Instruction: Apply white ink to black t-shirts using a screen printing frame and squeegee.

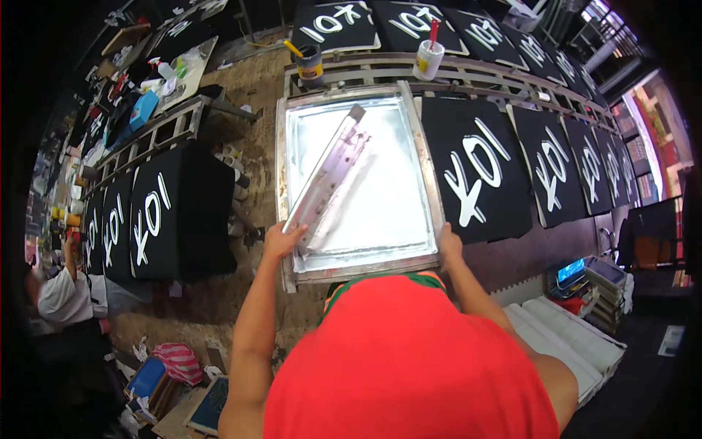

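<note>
Both my hands hold a silk screen frame [426, 162] in front of me, its mesh bright white. My left hand [284, 240] is closed at the frame's left side, near the lower corner, with its fingers by the lower end of a squeegee [329, 173]. That squeegee lies slanted across the mesh, its upper end toward the far right. My right hand [449, 242] grips the right side rail near the near corner; some of its fingers are hidden behind the rail. Right beside the frame lies a black printed fabric panel [474, 167] with white lettering.
More black printed panels [554, 162] line the racks at right, back and left. A dark paint tub [310, 66] and a white tub [428, 60] stand on the metal rail [365, 70] beyond the frame. Another person [66, 296] is at far left. White stacked bundles [567, 340] lie lower right.
</note>
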A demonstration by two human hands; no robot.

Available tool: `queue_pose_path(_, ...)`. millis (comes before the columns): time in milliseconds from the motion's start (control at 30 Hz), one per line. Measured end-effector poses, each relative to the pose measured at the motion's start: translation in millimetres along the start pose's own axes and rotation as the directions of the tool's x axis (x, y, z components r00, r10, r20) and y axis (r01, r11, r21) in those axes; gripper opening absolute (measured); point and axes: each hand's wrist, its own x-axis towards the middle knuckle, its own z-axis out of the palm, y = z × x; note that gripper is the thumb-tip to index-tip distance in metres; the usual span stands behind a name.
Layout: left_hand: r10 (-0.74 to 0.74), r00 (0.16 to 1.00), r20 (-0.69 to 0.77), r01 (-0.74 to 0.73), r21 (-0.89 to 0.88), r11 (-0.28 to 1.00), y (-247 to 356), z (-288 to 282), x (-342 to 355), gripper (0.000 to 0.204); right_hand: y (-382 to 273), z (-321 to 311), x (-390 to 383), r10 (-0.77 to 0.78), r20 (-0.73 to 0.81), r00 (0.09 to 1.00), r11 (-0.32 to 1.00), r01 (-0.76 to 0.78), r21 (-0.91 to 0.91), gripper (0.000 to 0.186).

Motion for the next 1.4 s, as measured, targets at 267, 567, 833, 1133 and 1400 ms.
queue_pose_path(267,-0.03,1.0,-0.008,0.029,-0.093,0.995,60,90,-26,0.065,63,-79,18,0.061,-0.054,0.997,0.998,-0.061,0.011,0.084)
queue_pose_path(567,-0.057,0.996,0.071,0.062,-0.075,0.995,250,269,-53,0.069,166,-260,169,0.084,-0.198,0.977,0.981,-0.046,0.187,0.08)
queue_pose_path(833,-0.144,0.988,-0.052,0.145,0.022,0.989,314,304,-71,0.067,175,-297,238,0.092,-0.07,0.993,0.986,-0.081,0.143,0.084)
queue_pose_path(1133,-0.092,0.987,-0.131,0.097,0.037,0.995,338,315,-55,0.067,207,-302,283,-0.012,-0.005,1.0,0.921,0.013,0.39,0.068)
queue_pose_path(1400,-0.16,0.987,-0.014,0.16,0.002,0.987,331,316,-44,0.076,196,-290,276,-0.207,-0.152,0.967,0.928,0.243,0.284,0.058)
